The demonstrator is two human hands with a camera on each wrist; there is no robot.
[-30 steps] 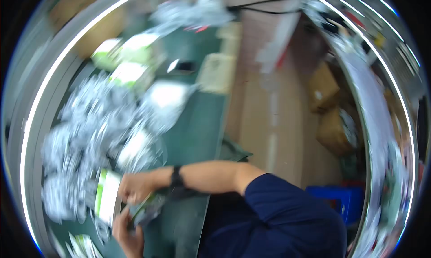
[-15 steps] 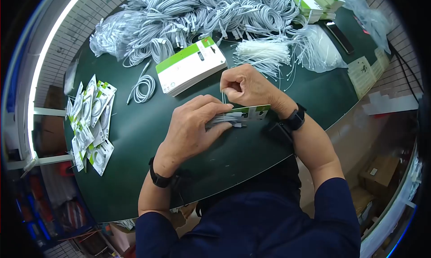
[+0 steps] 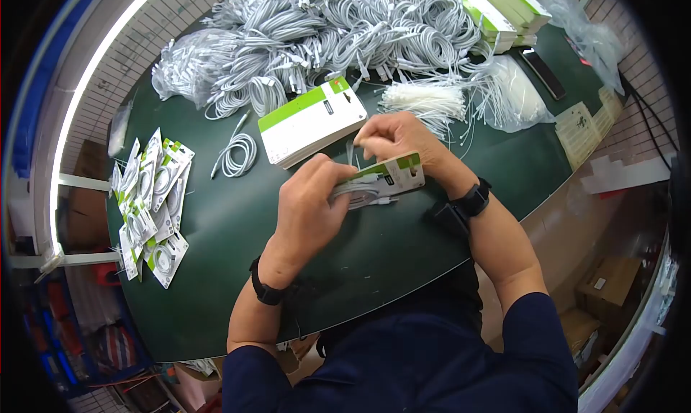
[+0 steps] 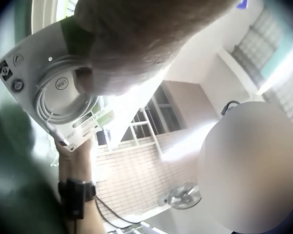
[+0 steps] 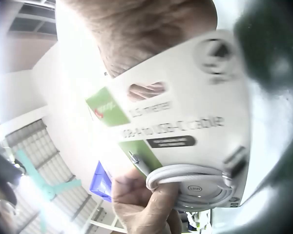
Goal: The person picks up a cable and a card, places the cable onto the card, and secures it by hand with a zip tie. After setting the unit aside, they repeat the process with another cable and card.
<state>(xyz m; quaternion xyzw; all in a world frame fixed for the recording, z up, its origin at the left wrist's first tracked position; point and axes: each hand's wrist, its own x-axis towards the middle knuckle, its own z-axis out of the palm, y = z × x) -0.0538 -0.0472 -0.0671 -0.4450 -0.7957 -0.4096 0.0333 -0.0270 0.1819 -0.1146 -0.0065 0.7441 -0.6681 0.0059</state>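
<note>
My left hand [image 3: 311, 197] grips a white and green packaging card [image 3: 408, 174] by one end, tilted above the table. A coiled white USB cable [image 5: 210, 175] lies against the card's face, the left thumb pressing over it in the right wrist view. The print on the card reads 1.5 meter USB-A to USB-C cable. Behind the card's far edge, my right hand [image 3: 403, 141] has curled fingers pinching a thin pale cable tie [image 3: 350, 152]. The left wrist view shows the cable's coil [image 4: 41, 100] on the card, with the right hand [image 4: 74, 158] partly hidden behind it.
A stack of blank-looking cards [image 3: 309, 129] lies just beyond the hands, beside one loose coiled cable [image 3: 236, 154]. Finished-looking carded cables [image 3: 155, 204] pile at left. Bundled cables [image 3: 345, 32], white cable ties [image 3: 425, 100], card stacks [image 3: 489, 21] and a phone [image 3: 543, 73] line the back.
The head view has swung from the table's side to face it. Since half a second ago, the right hand has lowered slightly and its fingers have shifted; the left hand still holds the card.
</note>
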